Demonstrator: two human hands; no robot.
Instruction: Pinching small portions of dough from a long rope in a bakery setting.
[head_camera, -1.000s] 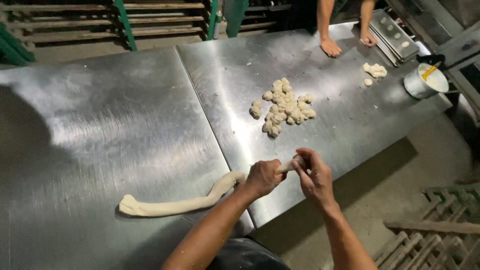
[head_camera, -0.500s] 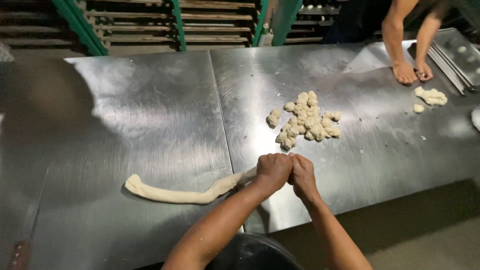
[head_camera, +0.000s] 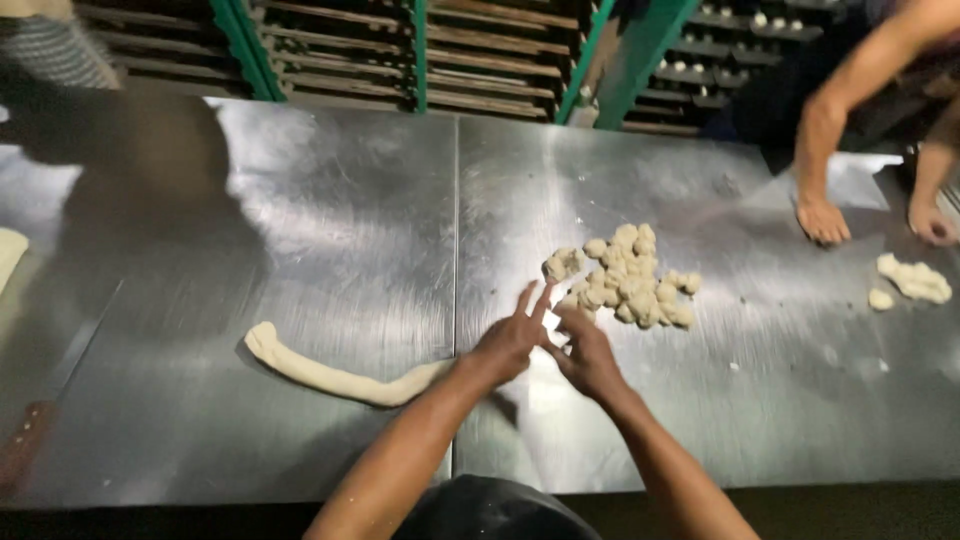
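Observation:
My left hand (head_camera: 508, 342) hovers over the steel table (head_camera: 330, 240) with its fingers spread toward a pile of small dough pieces (head_camera: 628, 278). My right hand (head_camera: 587, 357) is pressed against it, fingers curled, with a small pale bit of dough showing between the two hands. Whether the right hand grips that bit is unclear. A long dough rope (head_camera: 330, 376) lies on the table to the left, and its near end runs under my left wrist.
Another person's two hands (head_camera: 826, 221) press on the table at the far right, beside a lump of dough (head_camera: 915, 280). Green racks with trays (head_camera: 480, 50) stand behind the table. More dough (head_camera: 8, 256) and a brown handle (head_camera: 22, 448) sit at the left edge.
Both hands have moved from the rope's end toward the pile, and my left fingers have spread. The view has shifted left.

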